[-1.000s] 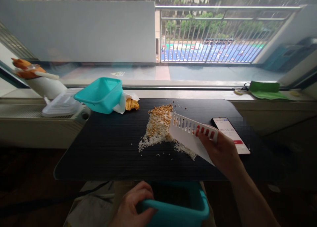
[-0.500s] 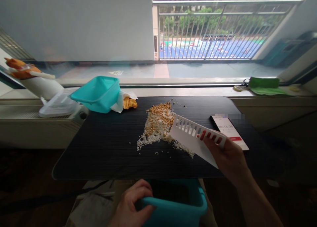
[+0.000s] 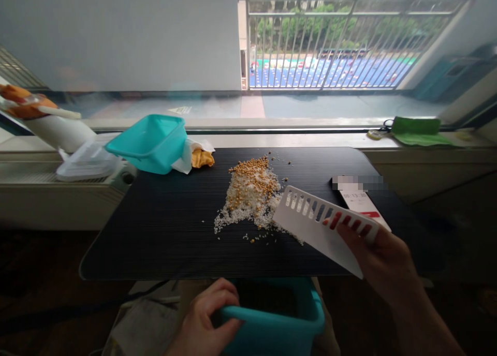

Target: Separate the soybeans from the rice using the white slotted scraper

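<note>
A pile of white rice mixed with yellow beans (image 3: 250, 195) lies in the middle of the black table (image 3: 163, 237). My right hand (image 3: 382, 260) grips a white slotted scraper (image 3: 320, 226), held tilted just right of the pile. Its lower corner is close to the grains. My left hand (image 3: 207, 317) clasps the rim of a teal bin (image 3: 279, 320) held below the table's near edge.
A second teal tub (image 3: 149, 144) leans at the table's back left beside a clear lidded box (image 3: 87, 162) and a white wrapper with something yellow (image 3: 198, 157). A phone (image 3: 361, 201) lies right of the scraper. A green cloth (image 3: 417, 131) sits on the window sill.
My right hand has drawn the scraper back to the right and toward me, off the pile. The grains it covered now show. My left hand stays on the bin.
</note>
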The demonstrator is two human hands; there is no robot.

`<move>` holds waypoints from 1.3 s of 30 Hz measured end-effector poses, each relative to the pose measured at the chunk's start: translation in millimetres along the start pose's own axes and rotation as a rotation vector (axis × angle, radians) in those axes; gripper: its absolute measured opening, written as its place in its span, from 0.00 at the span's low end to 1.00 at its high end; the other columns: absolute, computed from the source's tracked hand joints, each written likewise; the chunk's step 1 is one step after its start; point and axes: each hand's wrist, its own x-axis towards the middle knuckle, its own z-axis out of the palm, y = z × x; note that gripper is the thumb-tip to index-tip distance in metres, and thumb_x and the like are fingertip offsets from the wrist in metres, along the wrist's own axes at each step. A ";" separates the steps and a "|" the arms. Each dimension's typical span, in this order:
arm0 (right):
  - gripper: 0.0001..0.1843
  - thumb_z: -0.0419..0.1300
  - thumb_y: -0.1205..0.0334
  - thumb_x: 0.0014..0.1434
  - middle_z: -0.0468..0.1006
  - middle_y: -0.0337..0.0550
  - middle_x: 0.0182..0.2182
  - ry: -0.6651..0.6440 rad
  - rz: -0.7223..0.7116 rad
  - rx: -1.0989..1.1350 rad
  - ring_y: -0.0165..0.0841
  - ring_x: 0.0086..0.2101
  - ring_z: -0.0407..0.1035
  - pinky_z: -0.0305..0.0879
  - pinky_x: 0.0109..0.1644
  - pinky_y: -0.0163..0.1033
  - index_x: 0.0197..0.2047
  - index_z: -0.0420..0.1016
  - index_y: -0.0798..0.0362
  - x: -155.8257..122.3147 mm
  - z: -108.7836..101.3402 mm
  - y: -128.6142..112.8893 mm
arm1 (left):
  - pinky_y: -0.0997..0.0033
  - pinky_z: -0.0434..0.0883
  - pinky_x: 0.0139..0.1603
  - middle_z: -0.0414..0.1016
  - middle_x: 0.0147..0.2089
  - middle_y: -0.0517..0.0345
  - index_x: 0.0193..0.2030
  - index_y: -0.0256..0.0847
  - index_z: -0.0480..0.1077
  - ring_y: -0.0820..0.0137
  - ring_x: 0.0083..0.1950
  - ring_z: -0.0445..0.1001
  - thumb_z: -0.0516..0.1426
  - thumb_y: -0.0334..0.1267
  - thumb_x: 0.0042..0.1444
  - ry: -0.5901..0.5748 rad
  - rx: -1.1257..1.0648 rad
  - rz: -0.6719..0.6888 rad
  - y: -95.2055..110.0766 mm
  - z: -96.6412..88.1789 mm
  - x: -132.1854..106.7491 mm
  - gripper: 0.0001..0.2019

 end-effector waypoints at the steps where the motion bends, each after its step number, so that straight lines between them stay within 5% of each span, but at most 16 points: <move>1: 0.10 0.67 0.54 0.52 0.86 0.40 0.29 0.010 0.017 0.040 0.43 0.33 0.81 0.77 0.36 0.40 0.37 0.84 0.48 -1.6 -0.5 -1.6 | 0.79 0.71 0.37 0.76 0.33 0.58 0.24 0.39 0.75 0.68 0.36 0.78 0.58 0.24 0.46 0.000 -0.003 0.004 0.2 -0.2 0.0 0.08; 18: 0.10 0.70 0.53 0.49 0.86 0.42 0.29 -0.026 0.110 0.215 0.46 0.34 0.81 0.79 0.36 0.43 0.33 0.84 0.48 -6.9 0.2 0.9 | 0.79 0.70 0.37 0.75 0.33 0.59 0.24 0.40 0.75 0.68 0.36 0.78 0.58 0.23 0.46 -0.003 -0.023 -0.020 2.2 -0.7 -0.3 0.08; 26: 0.17 0.69 0.49 0.51 0.86 0.44 0.31 -0.272 0.085 0.208 0.41 0.31 0.80 0.77 0.33 0.39 0.40 0.83 0.51 -9.2 13.7 7.9 | 0.78 0.71 0.36 0.75 0.34 0.58 0.24 0.40 0.76 0.68 0.36 0.78 0.58 0.24 0.47 0.026 -0.014 -0.053 1.6 -3.9 -6.7 0.08; 34: 0.13 0.70 0.51 0.50 0.85 0.41 0.31 -0.279 0.117 0.248 0.38 0.30 0.79 0.76 0.33 0.34 0.37 0.84 0.48 -13.3 7.5 3.4 | 0.78 0.72 0.37 0.76 0.33 0.58 0.23 0.40 0.75 0.67 0.36 0.78 0.59 0.26 0.46 0.084 -0.003 -0.016 -7.5 -12.7 -9.6 0.06; 39: 0.12 0.70 0.51 0.50 0.85 0.40 0.31 -0.405 0.105 0.321 0.36 0.31 0.79 0.75 0.36 0.33 0.36 0.84 0.48 -21.0 20.8 3.4 | 0.79 0.71 0.38 0.76 0.33 0.59 0.24 0.40 0.75 0.68 0.36 0.78 0.60 0.26 0.48 0.102 -0.001 -0.019 -9.5 -14.6 -12.1 0.07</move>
